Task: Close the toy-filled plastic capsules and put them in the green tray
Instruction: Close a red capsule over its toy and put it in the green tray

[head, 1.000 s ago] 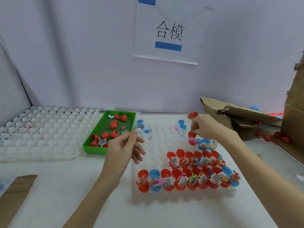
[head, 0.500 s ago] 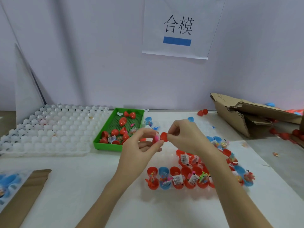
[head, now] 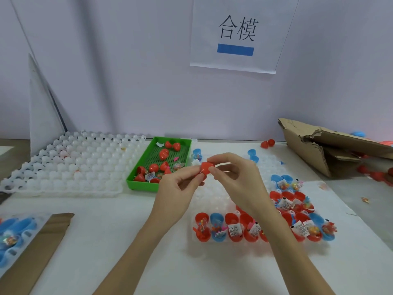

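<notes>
Both hands are meeting above the desk (head: 106, 241), and you are holding one red capsule (head: 205, 169) between them. Your left hand (head: 178, 188) is gripping the capsule from below and from the left, with thumb and fingers curled around it. Your right hand (head: 236, 177) is pinching the upper half of it, with the thumb at the near side and the forefinger arching over the top. The capsule is sitting in the air, just to the right of the green tray (head: 136, 179) and above the far part of the clear holder (head: 212, 196).

The tray is holding several closed red capsules, with small toys and a label lying loose among them. The holder's near rows are carrying the open capsules (head: 234, 228), red and blue, each with a toy or a label inside. A white holder (head: 70, 167) is lying to the left of the tray. Torn cardboard (head: 319, 150) is lying at the far right. A paper sign (head: 236, 33) is hanging on the wall behind.
</notes>
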